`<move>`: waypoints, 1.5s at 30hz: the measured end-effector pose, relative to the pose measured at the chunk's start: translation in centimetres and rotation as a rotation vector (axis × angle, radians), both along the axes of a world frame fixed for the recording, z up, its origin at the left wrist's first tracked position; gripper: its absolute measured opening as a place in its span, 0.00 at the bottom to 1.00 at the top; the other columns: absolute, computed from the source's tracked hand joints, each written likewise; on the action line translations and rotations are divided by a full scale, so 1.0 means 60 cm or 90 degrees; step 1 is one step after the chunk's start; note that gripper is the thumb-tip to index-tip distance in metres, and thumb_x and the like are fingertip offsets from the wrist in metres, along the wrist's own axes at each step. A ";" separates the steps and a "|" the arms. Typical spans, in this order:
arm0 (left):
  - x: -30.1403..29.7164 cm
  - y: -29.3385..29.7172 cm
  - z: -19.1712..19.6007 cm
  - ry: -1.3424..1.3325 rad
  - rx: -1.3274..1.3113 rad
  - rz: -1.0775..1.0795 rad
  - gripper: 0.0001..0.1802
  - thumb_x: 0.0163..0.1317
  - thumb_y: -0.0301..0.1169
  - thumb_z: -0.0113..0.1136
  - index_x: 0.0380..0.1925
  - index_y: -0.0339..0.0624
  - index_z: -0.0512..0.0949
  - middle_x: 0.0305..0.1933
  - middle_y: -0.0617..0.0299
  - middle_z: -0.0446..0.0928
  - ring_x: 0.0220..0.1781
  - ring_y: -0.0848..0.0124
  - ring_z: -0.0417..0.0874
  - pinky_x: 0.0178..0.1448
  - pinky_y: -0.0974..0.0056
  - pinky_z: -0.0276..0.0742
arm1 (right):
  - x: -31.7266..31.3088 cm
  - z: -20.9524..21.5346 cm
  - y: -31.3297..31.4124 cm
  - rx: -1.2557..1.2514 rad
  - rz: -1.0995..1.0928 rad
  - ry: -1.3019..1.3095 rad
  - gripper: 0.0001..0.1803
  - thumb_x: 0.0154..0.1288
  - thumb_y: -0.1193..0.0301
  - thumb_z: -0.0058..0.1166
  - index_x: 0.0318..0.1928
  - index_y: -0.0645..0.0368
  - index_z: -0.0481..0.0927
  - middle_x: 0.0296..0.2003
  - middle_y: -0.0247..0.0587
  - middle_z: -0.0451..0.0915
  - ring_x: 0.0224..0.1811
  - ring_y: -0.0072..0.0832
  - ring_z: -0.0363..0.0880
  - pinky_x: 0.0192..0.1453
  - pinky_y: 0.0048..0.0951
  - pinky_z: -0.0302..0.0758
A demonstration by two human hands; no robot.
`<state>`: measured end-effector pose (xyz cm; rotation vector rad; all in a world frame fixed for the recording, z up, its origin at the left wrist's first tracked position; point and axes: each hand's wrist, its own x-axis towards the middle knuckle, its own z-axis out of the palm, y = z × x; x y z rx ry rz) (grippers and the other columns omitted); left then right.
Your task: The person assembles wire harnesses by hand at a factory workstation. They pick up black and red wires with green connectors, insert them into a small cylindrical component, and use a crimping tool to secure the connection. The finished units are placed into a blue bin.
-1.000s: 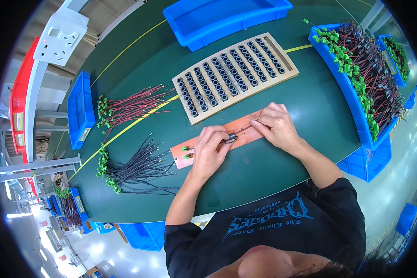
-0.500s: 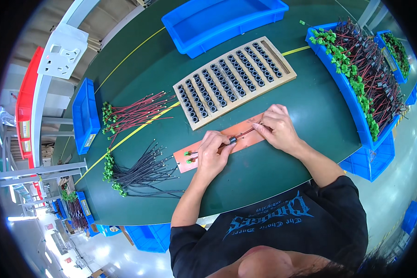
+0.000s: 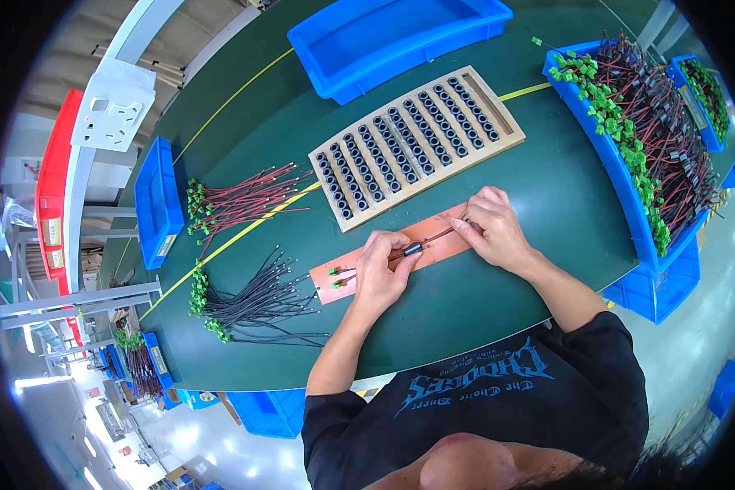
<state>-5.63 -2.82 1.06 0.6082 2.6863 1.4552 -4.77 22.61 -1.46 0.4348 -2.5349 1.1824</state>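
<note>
The table (image 3: 441, 327) is striped green and yellow. The board (image 3: 441, 252) is coloured pinky orange, the ring (image 3: 413, 248) black, the trays (image 3: 400, 41) blue.

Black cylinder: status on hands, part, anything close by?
Left hand gripping black cylinder; right hand pinching wires. Wires run into cylinder's right end, over orange board. Wooden tray just beyond board.

The left forearm (image 3: 335, 351) slants up and rightward to the left hand (image 3: 380, 273), whose fingers (image 3: 384, 243) curl toward the thumb (image 3: 408, 265) in a pinch. The right forearm (image 3: 567, 294) angles up and leftward to the right hand (image 3: 496, 234), slightly higher, its fingers bent and thumb tucked close
</note>
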 end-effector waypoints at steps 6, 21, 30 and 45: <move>0.002 0.006 0.000 -0.047 0.029 0.008 0.17 0.57 0.19 0.77 0.43 0.35 0.80 0.45 0.54 0.82 0.45 0.64 0.89 0.53 0.63 0.87 | 0.001 -0.001 0.005 -0.015 -0.013 -0.027 0.14 0.69 0.69 0.65 0.28 0.61 0.77 0.27 0.40 0.74 0.40 0.41 0.73 0.55 0.43 0.70; -0.160 0.086 0.055 -0.274 -0.135 -0.398 0.12 0.73 0.33 0.65 0.45 0.34 0.88 0.35 0.59 0.89 0.34 0.73 0.84 0.43 0.63 0.81 | -0.001 -0.002 0.012 -0.047 -0.031 -0.027 0.09 0.72 0.67 0.64 0.35 0.59 0.86 0.26 0.37 0.74 0.38 0.38 0.73 0.51 0.41 0.69; -0.142 0.111 0.038 -0.303 -0.124 -0.367 0.10 0.70 0.27 0.67 0.29 0.36 0.88 0.21 0.64 0.81 0.24 0.78 0.78 0.31 0.64 0.75 | -0.004 0.002 0.025 -0.096 -0.001 -0.054 0.07 0.71 0.68 0.64 0.38 0.58 0.89 0.26 0.36 0.77 0.37 0.36 0.74 0.51 0.40 0.70; -0.104 -0.093 0.111 -0.091 -0.244 -0.210 0.11 0.72 0.30 0.63 0.45 0.34 0.87 0.42 0.54 0.88 0.43 0.59 0.88 0.54 0.58 0.83 | -0.013 -0.009 0.026 -0.125 -0.010 -0.083 0.16 0.72 0.66 0.65 0.28 0.62 0.81 0.23 0.37 0.73 0.34 0.36 0.70 0.47 0.40 0.69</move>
